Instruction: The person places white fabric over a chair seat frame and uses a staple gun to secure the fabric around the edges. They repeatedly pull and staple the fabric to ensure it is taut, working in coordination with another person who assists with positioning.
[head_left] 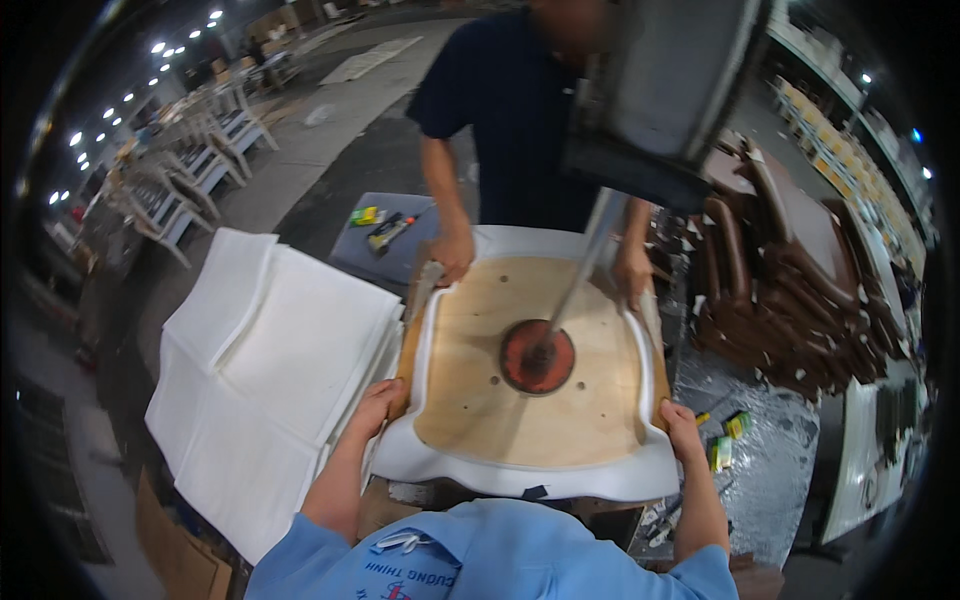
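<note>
Beneath a round red disc (518,360) at the end of a metal rod (590,255) lies a pale plywood panel (540,430), white padding (525,480) showing around its rim. By its look, the panel should be stiff and fairly light, the padding soft and easily dented, so the firm sides are where to take hold. The left hand (378,402) and right hand (683,430) are curled around the brown side strips (408,350) near the panel's near corners; how tightly, I cannot tell. A co-worker's hands (453,255) are at the far corners. Beyond the left edge lie white sheets (300,320); beyond the right, a plastic-covered table (770,440) carries yellow-and-green boxes (738,425), with brown padded pieces (790,260) piled toward its far edge.
</note>
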